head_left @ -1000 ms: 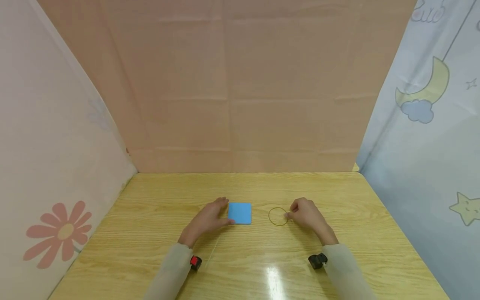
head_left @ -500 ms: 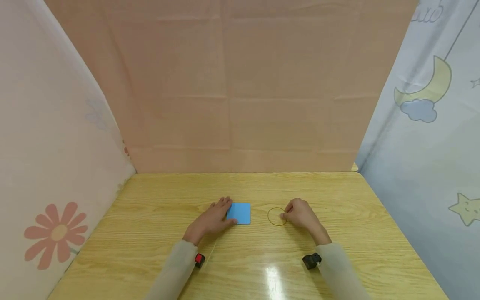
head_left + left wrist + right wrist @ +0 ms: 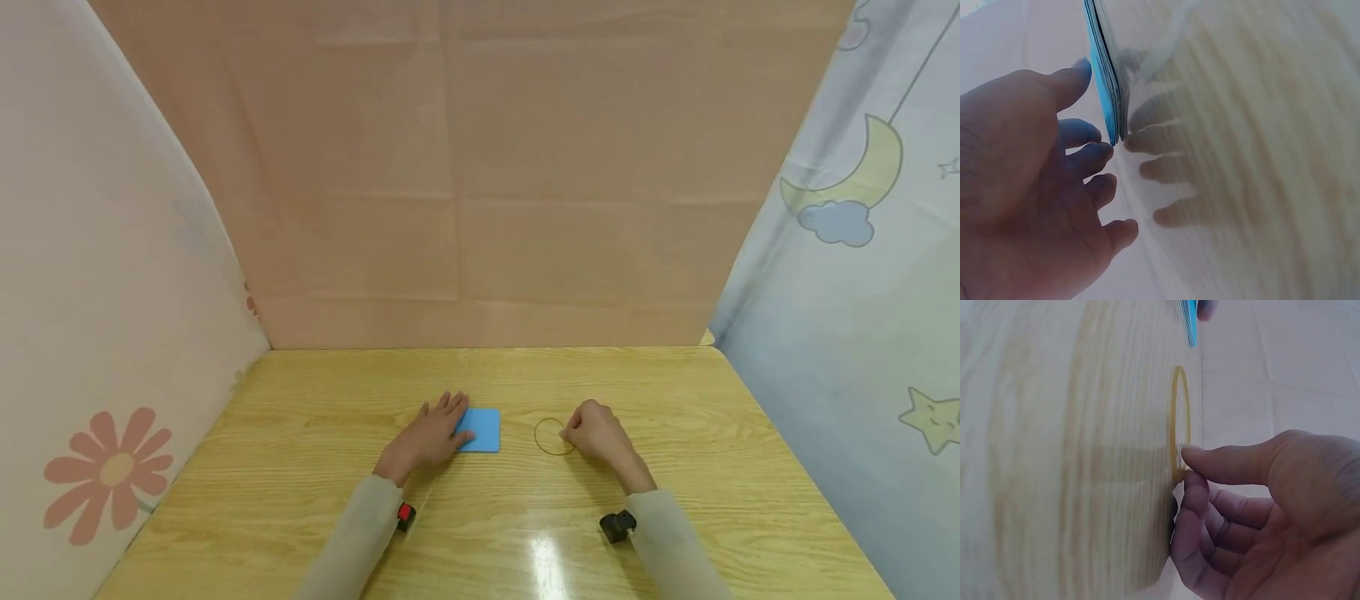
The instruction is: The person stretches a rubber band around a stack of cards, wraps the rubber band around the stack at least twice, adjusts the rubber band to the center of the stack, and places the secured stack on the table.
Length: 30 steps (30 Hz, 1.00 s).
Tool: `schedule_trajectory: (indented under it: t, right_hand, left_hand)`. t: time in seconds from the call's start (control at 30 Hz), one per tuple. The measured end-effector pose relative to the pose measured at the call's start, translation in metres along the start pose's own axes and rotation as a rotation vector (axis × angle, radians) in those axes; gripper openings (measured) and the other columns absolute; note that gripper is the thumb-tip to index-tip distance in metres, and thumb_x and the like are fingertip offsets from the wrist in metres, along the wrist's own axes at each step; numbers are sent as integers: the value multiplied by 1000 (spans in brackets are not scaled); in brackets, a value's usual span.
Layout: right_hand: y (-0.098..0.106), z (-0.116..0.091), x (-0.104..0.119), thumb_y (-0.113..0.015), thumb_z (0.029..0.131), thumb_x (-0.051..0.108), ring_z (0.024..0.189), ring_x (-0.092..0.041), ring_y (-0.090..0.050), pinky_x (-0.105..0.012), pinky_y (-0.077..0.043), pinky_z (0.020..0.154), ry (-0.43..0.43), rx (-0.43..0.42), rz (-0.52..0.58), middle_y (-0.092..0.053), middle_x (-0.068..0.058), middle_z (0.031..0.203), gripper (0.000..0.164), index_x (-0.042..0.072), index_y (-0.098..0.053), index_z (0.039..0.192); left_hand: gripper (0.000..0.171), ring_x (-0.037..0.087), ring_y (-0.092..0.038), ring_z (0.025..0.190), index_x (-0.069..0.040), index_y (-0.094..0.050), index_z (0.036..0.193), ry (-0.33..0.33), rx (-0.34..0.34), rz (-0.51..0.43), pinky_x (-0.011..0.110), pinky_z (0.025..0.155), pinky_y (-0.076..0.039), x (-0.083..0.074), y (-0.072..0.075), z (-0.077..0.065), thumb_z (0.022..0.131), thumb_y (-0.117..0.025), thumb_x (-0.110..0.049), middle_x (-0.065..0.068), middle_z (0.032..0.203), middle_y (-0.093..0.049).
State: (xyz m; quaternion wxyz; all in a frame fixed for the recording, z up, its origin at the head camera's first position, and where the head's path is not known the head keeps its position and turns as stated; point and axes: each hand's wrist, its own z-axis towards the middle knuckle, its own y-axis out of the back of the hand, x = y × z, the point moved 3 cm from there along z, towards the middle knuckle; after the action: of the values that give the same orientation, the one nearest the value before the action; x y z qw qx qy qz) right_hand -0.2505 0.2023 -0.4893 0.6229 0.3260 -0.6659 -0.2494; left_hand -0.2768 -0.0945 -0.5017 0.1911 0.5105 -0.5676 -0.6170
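We could see the rubber band [image 3: 1172, 425] on the table [image 3: 480, 517] slip from the pinching right hand [image 3: 600, 433] (only its edge is held), the left hand [image 3: 424, 440] spread-fingered at the blue pad [image 3: 484, 430].

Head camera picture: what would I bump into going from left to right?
Big pinkish-red flower print, left hand, blue-topped stack of square sheets, yellow rubber band, right hand, moon print, star print.
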Motion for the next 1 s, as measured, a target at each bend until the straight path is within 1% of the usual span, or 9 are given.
schedule_trajectory:
  t: [0.1, 0.23, 0.33, 0.47, 0.57, 0.63, 0.8, 0.87, 1.0]
  right_hand:
    - [-1, 1, 0, -74, 96, 9, 49, -10, -26, -23, -25, 51, 1, -4, -7, -31, 7, 49, 50, 15, -52, 52]
    - [-1, 3, 0, -73, 97, 9, 49, -9, -25, -23, -25, 51, -1, -4, -10, -30, 8, 49, 54, 18, -45, 51]
    - [-2, 2, 0, -72, 97, 8, 48, -9, -24, -22, -24, 48, -2, -1, -6, -28, 8, 49, 57, 20, -42, 50]
    - [-2, -1, 1, -70, 98, 9, 46, -9, -23, -21, -23, 46, -8, 0, -8, -28, 9, 47, 56, 20, -43, 50]
    - [-2, -2, 1, -70, 99, 9, 46, -8, -24, -20, -23, 46, -17, -2, -13, -30, 8, 47, 54, 18, -48, 51]
    - [-2, -2, 2, -70, 99, 8, 46, -8, -25, -20, -23, 46, -24, -2, -17, -34, 7, 47, 51, 15, -53, 52]
    - [-1, 0, 2, -70, 98, 7, 46, -9, -27, -21, -25, 46, -29, -6, -20, -62, 3, 58, 44, 10, -59, 55]
    - [-1, 0, 3, -70, 97, 7, 46, -9, -27, -21, -24, 46, -27, -4, -21, -66, 1, 60, 46, 12, -56, 54]
    - [-2, 0, 3, -71, 98, 7, 46, -8, -26, -20, -24, 45, -27, 3, -20, -49, 4, 50, 50, 15, -52, 52]
  left_hand:
    - [74, 35, -10, 166, -8, -19, 169, 14, 19, 15, 63, 133, -12, 0, 0, 1, 112, -46, -45, 10, 178, -16]
    - [74, 36, -13, 165, -6, -22, 168, 23, 34, 19, 64, 133, -13, -2, 2, 0, 111, -48, -45, 11, 177, -17]
    - [73, 37, -14, 165, -5, -26, 167, 33, 34, 6, 64, 132, -15, -4, 5, 0, 111, -51, -44, 11, 177, -20]
    - [73, 36, -17, 165, -6, -28, 166, 48, 30, 0, 63, 132, -17, -4, 5, 2, 109, -54, -43, 10, 176, -23]
    - [72, 36, -22, 164, -6, -33, 165, 43, 6, 8, 63, 132, -21, -3, 4, 4, 108, -58, -43, 11, 174, -28]
    - [70, 38, -28, 161, -5, -40, 161, 25, -33, 18, 61, 130, -26, -3, 5, 5, 106, -61, -42, 14, 171, -35]
    - [60, 44, -37, 148, -7, -53, 149, 0, -126, 42, 58, 118, -44, -3, 5, 4, 102, -69, -41, 18, 158, -48]
    - [58, 44, -38, 143, -10, -55, 148, 15, -141, 46, 57, 113, -48, -3, 6, 4, 101, -70, -42, 18, 153, -50]
    - [58, 42, -42, 135, -11, -57, 144, 47, -151, 55, 55, 109, -49, -3, 8, 4, 99, -73, -44, 17, 145, -54]
